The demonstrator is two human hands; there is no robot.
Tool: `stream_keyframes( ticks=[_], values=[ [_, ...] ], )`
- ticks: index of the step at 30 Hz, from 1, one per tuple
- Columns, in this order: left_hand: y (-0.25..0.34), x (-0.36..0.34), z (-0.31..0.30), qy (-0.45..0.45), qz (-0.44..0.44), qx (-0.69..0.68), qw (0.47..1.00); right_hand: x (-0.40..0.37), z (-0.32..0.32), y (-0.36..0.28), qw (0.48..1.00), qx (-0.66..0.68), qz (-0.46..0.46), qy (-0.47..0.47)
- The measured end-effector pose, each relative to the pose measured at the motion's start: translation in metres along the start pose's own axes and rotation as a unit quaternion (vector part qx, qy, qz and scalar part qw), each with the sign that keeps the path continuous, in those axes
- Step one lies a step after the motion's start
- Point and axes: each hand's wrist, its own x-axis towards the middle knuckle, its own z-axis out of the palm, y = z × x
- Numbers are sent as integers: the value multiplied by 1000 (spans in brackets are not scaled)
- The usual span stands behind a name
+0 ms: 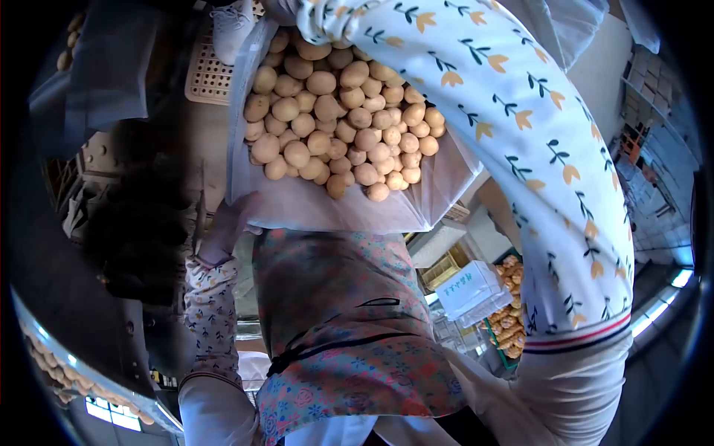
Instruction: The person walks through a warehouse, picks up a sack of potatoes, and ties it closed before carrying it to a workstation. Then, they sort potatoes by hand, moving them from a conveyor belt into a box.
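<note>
A translucent plastic bag (335, 215) lies spread wide in front of my apron, with many round, tan potatoes (327, 111) heaped in it. At the bag's near left corner, my left hand (225, 229) is closed on the plastic edge; shadow dims its fingers. My right arm, in a flower-print sleeve, reaches over the bag's right side to its far edge. Only a small part of my right hand (282, 10) shows at the top of the view, beside the bag's far left corner, and its fingers are hidden.
A white shoe (233, 33) stands on a perforated beige crate (208, 70) at the upper left. Dark machinery (137, 230) occupies the left side. To the right are a white box (468, 290) and a green crate with bagged produce (508, 320). More potatoes (71, 375) lie at lower left.
</note>
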Motion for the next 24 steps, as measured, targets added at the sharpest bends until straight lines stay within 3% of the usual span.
stream_keyframes(
  ticks=[7, 8, 9, 11, 13, 14, 16, 17, 19, 21, 22, 23, 24],
  values=[
    [-27, 10, -9, -3, 29, -23, 999, -68, -24, 16, 996, -54, 15, -70],
    [-16, 12, -4, 24, -58, -113, 992, -77, -28, 19, 996, -60, 12, -70],
    [-16, 11, -5, -5, 4, -38, 999, -87, -31, 23, 996, -65, 7, -67],
    [-6, 2, 12, 87, -56, -44, 994, -95, -38, 28, 997, -66, -11, -50],
    [4, -28, 40, 127, -27, 6, 992, -84, -42, 30, 996, -69, -31, -39],
    [-29, -34, 49, 137, 96, 58, 984, -67, -37, 36, 997, -67, -40, -30],
    [-60, -59, 83, 153, 137, -51, 977, -22, -24, 36, 996, -69, -55, -17],
    [-54, -72, 109, 169, 63, -204, 962, 2, -15, 31, 995, -72, -66, -7],
    [-66, -69, 112, 108, 126, -139, 976, 47, 12, 16, 995, -55, -82, 13],
    [-41, -50, 75, 140, -7, -146, 979, 97, 43, 0, 994, -8, -98, 55],
    [-52, -38, 51, 130, -30, -175, 976, 109, 49, -13, 996, 28, -74, 35],
    [-50, -32, 37, 110, 9, -129, 985, 117, 58, -23, 997, 63, -51, 9],
    [-46, -15, 36, 130, 7, -102, 986, 120, 81, -10, 985, 159, -21, 60]
  ],
)
